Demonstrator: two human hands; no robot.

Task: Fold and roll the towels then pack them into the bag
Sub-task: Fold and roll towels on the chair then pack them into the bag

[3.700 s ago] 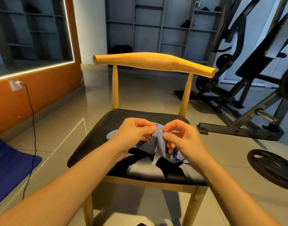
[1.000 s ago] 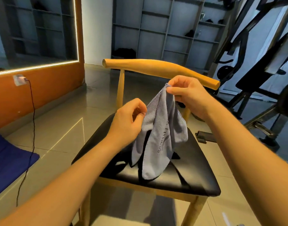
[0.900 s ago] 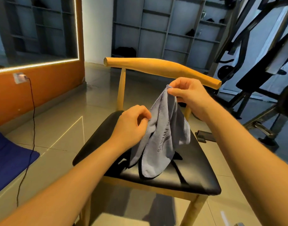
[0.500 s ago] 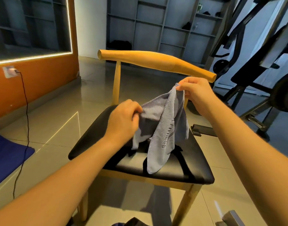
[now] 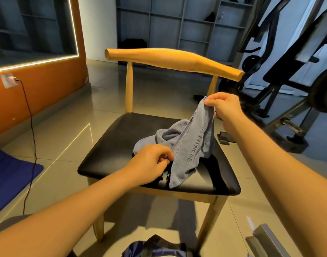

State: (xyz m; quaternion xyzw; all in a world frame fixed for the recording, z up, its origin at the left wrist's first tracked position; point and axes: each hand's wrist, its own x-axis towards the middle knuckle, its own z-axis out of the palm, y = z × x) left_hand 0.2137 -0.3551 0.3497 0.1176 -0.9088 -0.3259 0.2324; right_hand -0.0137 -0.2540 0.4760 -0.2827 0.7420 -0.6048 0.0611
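- Fingers (image 5: pixel 211 103) of the right hand (image 5: pixel 225 107) pinch one corner of the grey towel (image 5: pixel 188 145) and hold it above the chair (image 5: pixel 112 151), while the rest of the cloth slumps on the black seat.
- Curled at the towel's near hem is the left hand (image 5: pixel 149 161); I cannot tell whether it grips any cloth.
- Judging by this, the step is opening the towel out before the first fold. The next move calls for finding a second corner and drawing the cloth flat.
- Dark shapes under the towel blend into the seat, and the bag (image 5: pixel 155 247) is cut off at the bottom edge.
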